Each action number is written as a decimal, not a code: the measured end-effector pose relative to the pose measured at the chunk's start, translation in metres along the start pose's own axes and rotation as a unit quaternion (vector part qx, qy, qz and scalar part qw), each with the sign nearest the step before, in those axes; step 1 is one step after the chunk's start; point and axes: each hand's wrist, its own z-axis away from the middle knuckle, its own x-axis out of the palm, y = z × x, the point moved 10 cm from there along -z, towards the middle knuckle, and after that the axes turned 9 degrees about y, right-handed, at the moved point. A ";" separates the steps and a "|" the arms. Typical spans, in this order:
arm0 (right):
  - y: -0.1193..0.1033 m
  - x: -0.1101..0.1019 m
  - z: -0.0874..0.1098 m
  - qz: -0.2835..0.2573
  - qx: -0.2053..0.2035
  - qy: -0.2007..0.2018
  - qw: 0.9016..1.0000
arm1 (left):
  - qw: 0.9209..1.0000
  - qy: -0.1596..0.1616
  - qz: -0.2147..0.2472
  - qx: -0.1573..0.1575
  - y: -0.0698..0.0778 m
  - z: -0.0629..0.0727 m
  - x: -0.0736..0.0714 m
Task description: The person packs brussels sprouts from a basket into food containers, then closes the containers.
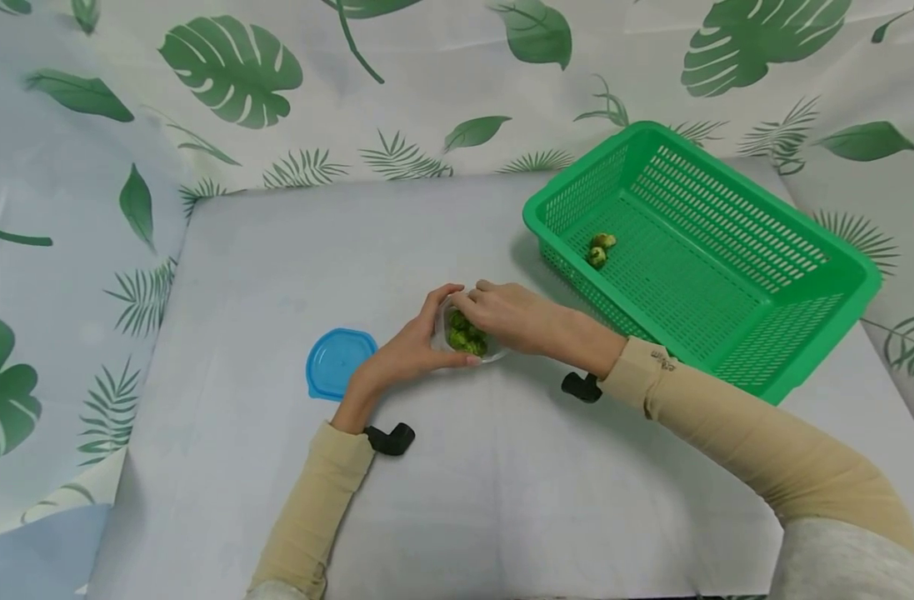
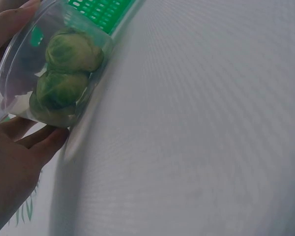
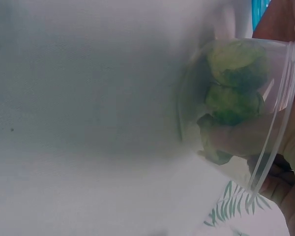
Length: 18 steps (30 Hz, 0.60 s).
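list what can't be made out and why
Head: part of the rounded blue plastic lid, behind the left hand.
Left wrist: most of the rectangular green plastic basket, beyond the top edge.
Right wrist: whether the right hand grips a round green sprout, blurred through the rounded clear plastic tub.

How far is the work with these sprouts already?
Looks done: several sprouts are inside the clear tub. In hand: the left hand holds the tub; the right hand reaches into it. Probably left, if the tub is being filled: a few sprouts in the green basket, and fitting the blue lid, lying apart.
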 end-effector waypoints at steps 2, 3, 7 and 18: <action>-0.001 -0.003 0.001 0.011 -0.007 0.011 1.000 | 1.000 0.001 -0.002 0.004 0.001 0.000 0.000; -0.001 -0.004 0.001 0.016 -0.010 0.016 1.000 | 1.000 0.001 -0.002 0.006 0.001 -0.001 -0.001; -0.002 -0.009 0.001 0.038 -0.020 0.033 0.999 | 1.000 0.004 -0.003 0.009 0.001 -0.001 -0.001; -0.002 -0.012 0.002 0.033 -0.030 0.042 0.998 | 1.000 0.002 0.002 0.001 -0.002 0.000 0.000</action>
